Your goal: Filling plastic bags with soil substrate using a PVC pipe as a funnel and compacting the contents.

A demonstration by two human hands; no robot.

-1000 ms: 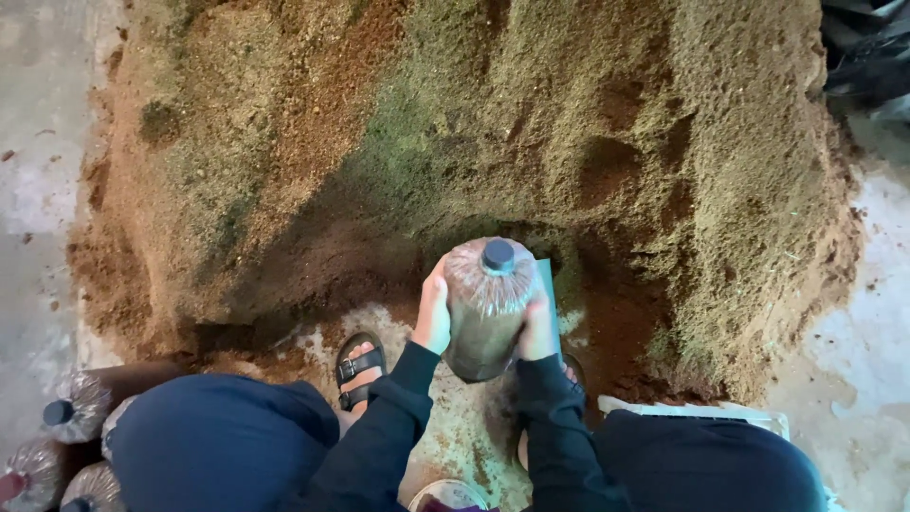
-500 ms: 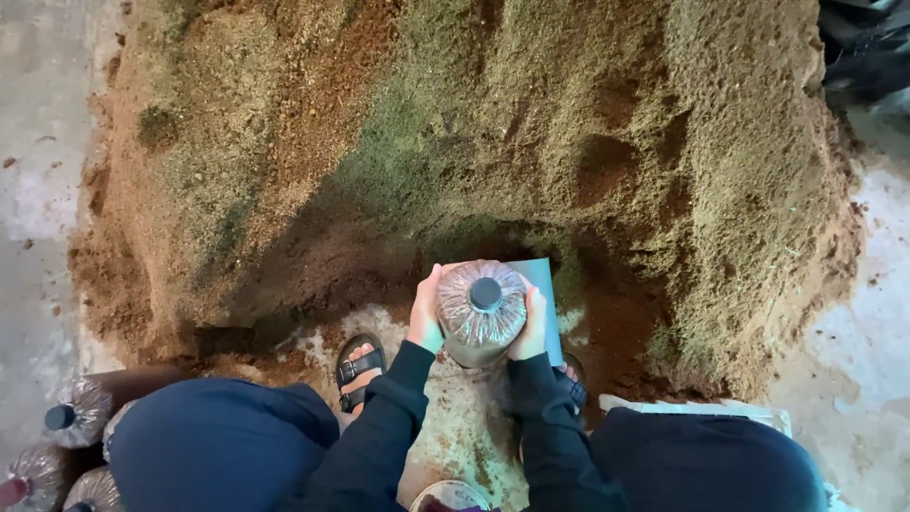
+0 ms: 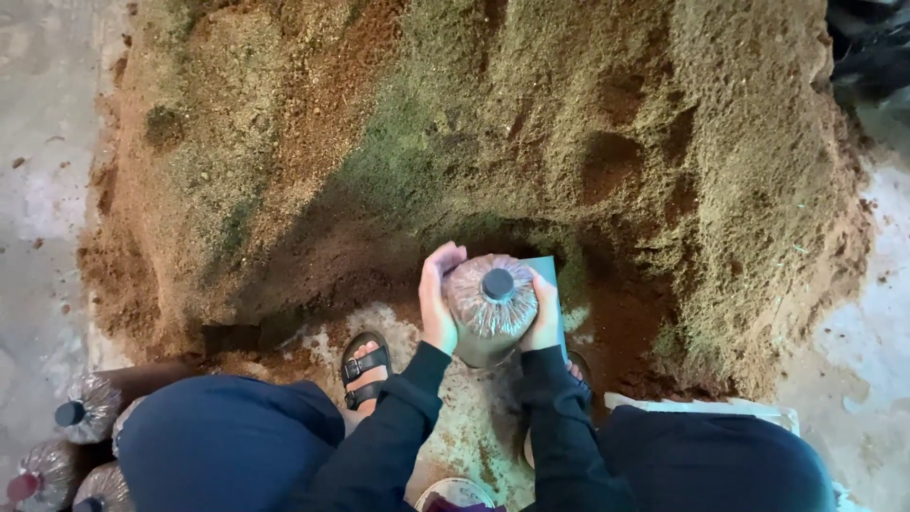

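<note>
A clear plastic bag [image 3: 486,308] packed with brown substrate, with a dark cap on its neck, stands upright between my hands. My left hand [image 3: 437,299] presses against its left side, fingers reaching up toward the gathered top. My right hand [image 3: 545,315] grips its right side. Both sleeves are dark blue. A teal flat object [image 3: 550,277] shows just behind the bag. The bag stands at the foot of a big heap of brown and greenish sawdust-like substrate [image 3: 493,142].
My left foot in a black sandal [image 3: 364,364] rests on the concrete floor [image 3: 38,190]. Several filled capped bags [image 3: 81,417] lie at the lower left. A white rim [image 3: 455,491] shows at the bottom centre, a pale flat edge [image 3: 701,406] at the right.
The bag tipped upright from a lean and settled between my hands. My left hand slid higher along its side toward the top.
</note>
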